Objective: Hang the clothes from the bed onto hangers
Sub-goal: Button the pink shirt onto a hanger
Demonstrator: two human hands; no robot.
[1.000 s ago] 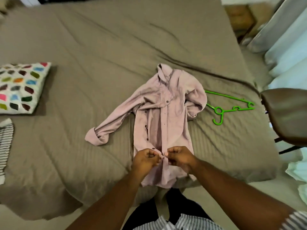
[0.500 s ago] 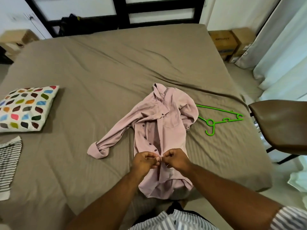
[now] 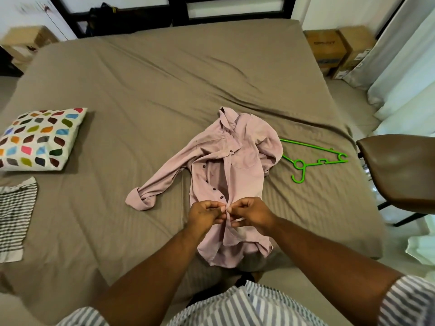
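The left hand and the right hand sit side by side, almost touching, over the lower front of the pink button-up shirt. Both hands have their fingers curled inward. Each pinches the shirt's front edge between thumb and fingertips at the button line (the exact button under the fingers is hidden). The shirt lies front-up on the bed, collar toward the headboard and hem hanging slightly over the near edge. It is a soft, matte woven fabric with a chest pocket and small dark round buttons. The upper front lies open, one long sleeve extends to the person's left with its cuff rolled, and the other sleeve is bunched against the body. A bright green plastic hanger lies flat on the bed just beside the bunched sleeve, thin-barred, with its hook pointing toward the near edge. The bed carries a taupe sheet with a fine ribbed texture and several long creases. A square pillow with multicolored leaf shapes on white rests at the left. A gray-and-white striped garment lies flat below it. A smooth brown chair stands at the right of the bed.
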